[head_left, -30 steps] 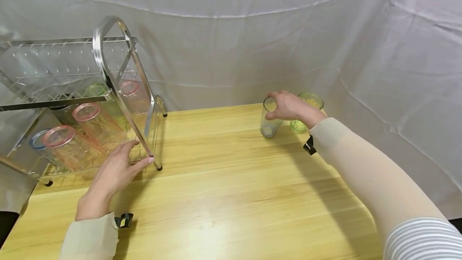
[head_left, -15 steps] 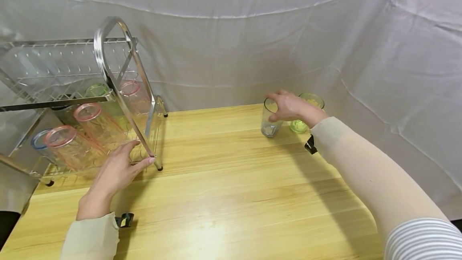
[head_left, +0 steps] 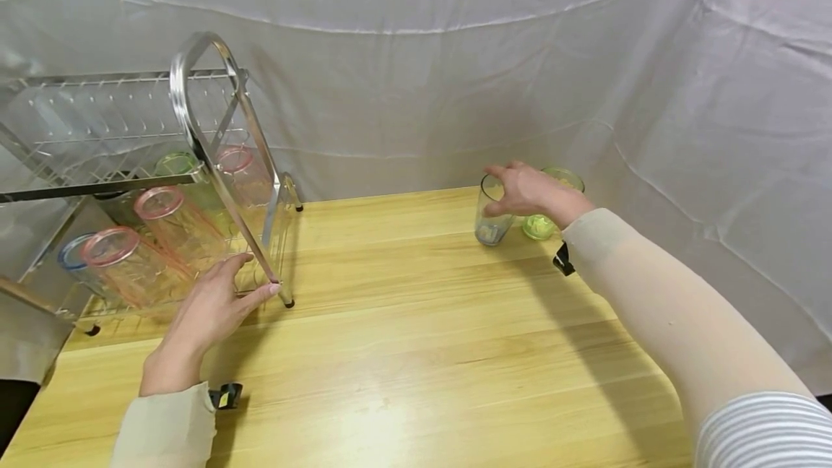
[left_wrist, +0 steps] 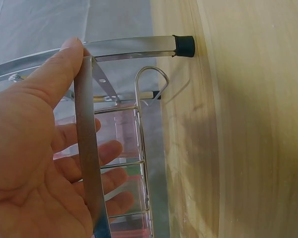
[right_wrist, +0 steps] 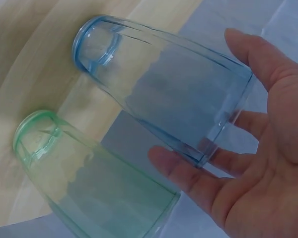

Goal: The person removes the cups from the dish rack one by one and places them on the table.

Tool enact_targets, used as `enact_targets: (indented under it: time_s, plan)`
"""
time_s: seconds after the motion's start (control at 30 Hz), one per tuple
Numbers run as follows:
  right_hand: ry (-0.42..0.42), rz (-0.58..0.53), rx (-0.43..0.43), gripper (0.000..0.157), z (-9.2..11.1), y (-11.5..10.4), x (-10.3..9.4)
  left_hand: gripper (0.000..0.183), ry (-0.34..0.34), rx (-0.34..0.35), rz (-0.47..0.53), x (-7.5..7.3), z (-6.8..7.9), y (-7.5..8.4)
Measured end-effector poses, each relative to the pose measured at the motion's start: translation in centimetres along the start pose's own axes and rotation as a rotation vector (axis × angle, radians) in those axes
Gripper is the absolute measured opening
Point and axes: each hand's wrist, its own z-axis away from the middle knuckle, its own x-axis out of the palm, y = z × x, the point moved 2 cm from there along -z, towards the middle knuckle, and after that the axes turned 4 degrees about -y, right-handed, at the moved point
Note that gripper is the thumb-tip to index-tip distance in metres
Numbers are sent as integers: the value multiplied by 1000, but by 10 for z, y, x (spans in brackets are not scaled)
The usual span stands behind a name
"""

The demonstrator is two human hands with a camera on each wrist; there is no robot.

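Observation:
At the back right of the table, my right hand (head_left: 529, 192) holds a clear bluish glass (head_left: 490, 231) at its rim, thumb on one side and fingers on the other. Beside it stands a green-tinted glass (head_left: 538, 227), partly hidden by the hand and wrist; the right wrist view shows the green glass (right_wrist: 104, 178) apart from the fingers. On the left, my left hand (head_left: 206, 309) grips the lower corner of a metal dish rack (head_left: 178, 85). In the left wrist view, the thumb lies against the rack's leg, and the fingers pass behind a flat metal bar (left_wrist: 87, 148).
Several glasses stand in the rack's lower tier, among them a pink-rimmed glass (head_left: 113, 248) and a blue-rimmed glass (head_left: 73, 255). The rack's upper wire shelf (head_left: 104, 118) overhangs them. A grey cloth (head_left: 390, 92) hangs behind the wooden table (head_left: 390, 323).
My right hand and the bluish glass have shifted slightly to the right, toward the green glass. My left hand stays at the rack's corner.

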Motion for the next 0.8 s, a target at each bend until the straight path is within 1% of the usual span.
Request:
enact_targets:
  time_s: [0.27,0.6,0.8]
  plan:
    - [-17,-9,-51,87,3,-1,-2,98,3,-4,1,-1,1,1]
    - [-5,10,-32,86,-1,-1,-3,98,7,-14,3,-1,4,-1]
    - [10,6,-34,85,1,3,0,98,-18,-8,23,0,2,1]
